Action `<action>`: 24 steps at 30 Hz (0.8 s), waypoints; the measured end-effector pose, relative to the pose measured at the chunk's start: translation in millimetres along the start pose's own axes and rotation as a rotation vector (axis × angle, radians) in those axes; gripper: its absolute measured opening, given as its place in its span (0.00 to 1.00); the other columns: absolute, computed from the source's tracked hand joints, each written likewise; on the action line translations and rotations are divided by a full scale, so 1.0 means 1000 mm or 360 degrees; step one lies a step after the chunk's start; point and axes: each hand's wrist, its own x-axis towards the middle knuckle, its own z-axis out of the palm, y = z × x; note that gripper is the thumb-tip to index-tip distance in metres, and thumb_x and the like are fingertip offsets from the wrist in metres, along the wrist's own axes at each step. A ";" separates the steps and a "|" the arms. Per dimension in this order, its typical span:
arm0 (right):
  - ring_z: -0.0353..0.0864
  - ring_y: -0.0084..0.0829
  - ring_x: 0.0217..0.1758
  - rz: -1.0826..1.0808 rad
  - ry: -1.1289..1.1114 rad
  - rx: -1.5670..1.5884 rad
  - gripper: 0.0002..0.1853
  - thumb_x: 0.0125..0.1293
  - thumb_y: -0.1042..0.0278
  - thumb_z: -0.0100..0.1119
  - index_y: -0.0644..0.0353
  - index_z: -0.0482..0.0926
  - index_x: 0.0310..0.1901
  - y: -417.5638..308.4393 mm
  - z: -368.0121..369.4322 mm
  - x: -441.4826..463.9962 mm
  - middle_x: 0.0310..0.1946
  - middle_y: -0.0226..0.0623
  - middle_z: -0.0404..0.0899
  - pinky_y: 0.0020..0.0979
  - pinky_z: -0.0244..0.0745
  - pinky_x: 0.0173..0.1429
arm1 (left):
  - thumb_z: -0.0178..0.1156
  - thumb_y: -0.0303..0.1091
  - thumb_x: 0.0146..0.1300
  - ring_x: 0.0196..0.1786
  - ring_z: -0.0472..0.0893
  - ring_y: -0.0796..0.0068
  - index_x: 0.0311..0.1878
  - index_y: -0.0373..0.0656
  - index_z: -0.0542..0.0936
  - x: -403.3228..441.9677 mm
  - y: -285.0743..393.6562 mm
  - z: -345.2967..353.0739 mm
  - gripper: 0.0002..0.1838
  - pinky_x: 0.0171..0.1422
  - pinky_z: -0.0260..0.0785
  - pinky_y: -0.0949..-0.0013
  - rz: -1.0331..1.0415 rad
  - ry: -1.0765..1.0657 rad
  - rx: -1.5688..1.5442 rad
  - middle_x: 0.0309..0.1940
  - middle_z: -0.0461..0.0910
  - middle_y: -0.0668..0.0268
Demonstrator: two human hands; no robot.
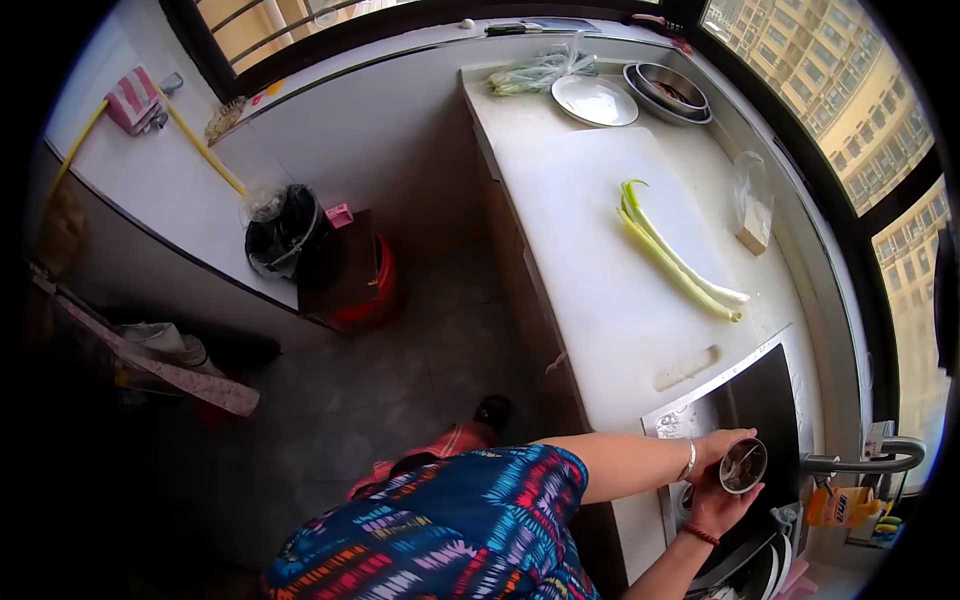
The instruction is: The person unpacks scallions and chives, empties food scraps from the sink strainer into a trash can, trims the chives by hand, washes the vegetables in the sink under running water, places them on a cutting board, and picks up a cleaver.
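My left hand point(713, 448), with a silver bangle at the wrist, is wrapped round the upper side of a small metal bowl point(736, 486). My right hand point(722, 510), with a red bead bracelet, cups the same bowl from the lower side. The bowl is tilted so its inside faces the camera; something dark shows in it, too small to name. Both hands are over the dark sink point(762, 400), near the grey faucet point(870, 462). Green onion stalks point(672, 258) lie on the white cutting board point(570, 230) beside the sink.
A white plate point(594, 101), metal bowls point(706, 112) and bagged greens point(535, 76) stand at the counter's far end. A bagged block point(754, 230) lies by the window. Dishes point(765, 572) stand beside the sink. A black-lined bin point(285, 235) and red bucket point(375, 290) are across the floor.
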 end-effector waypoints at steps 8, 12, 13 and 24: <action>0.54 0.37 0.66 -0.0089 -0.1216 -0.0136 0.21 0.65 0.65 0.43 0.68 0.62 0.56 -0.050 0.015 -0.010 0.61 0.44 0.59 0.39 0.47 0.69 | 0.40 0.53 0.62 0.43 0.77 0.67 0.51 0.42 0.71 -0.240 0.157 -0.073 0.26 0.40 0.72 0.65 0.0668 -0.0191 0.0034 0.41 0.77 0.57; 0.73 0.42 0.46 -0.0409 -0.0380 0.0166 0.19 0.59 0.58 0.40 0.67 0.76 0.36 -0.020 0.048 -0.066 0.37 0.44 0.78 0.41 0.65 0.53 | 0.41 0.50 0.59 0.49 0.75 0.59 0.55 0.41 0.68 -0.443 0.217 -0.135 0.27 0.38 0.73 0.64 0.1534 0.0085 0.0061 0.50 0.71 0.52; 0.74 0.41 0.44 -0.0494 -0.0453 0.0186 0.19 0.58 0.58 0.40 0.66 0.76 0.35 -0.004 0.053 -0.073 0.36 0.43 0.78 0.40 0.66 0.51 | 0.40 0.47 0.59 0.51 0.73 0.56 0.55 0.42 0.68 -0.492 0.227 -0.155 0.26 0.39 0.71 0.64 0.1719 0.0379 0.0000 0.51 0.70 0.52; 0.75 0.36 0.40 -0.0593 -0.0125 -0.0102 0.16 0.57 0.59 0.43 0.62 0.76 0.28 0.089 0.147 -0.061 0.31 0.38 0.79 0.43 0.66 0.47 | 0.56 0.30 0.53 0.46 0.72 0.70 0.55 0.40 0.62 -0.772 0.280 -0.165 0.25 0.51 0.67 0.64 0.2956 0.1392 0.0935 0.46 0.69 0.62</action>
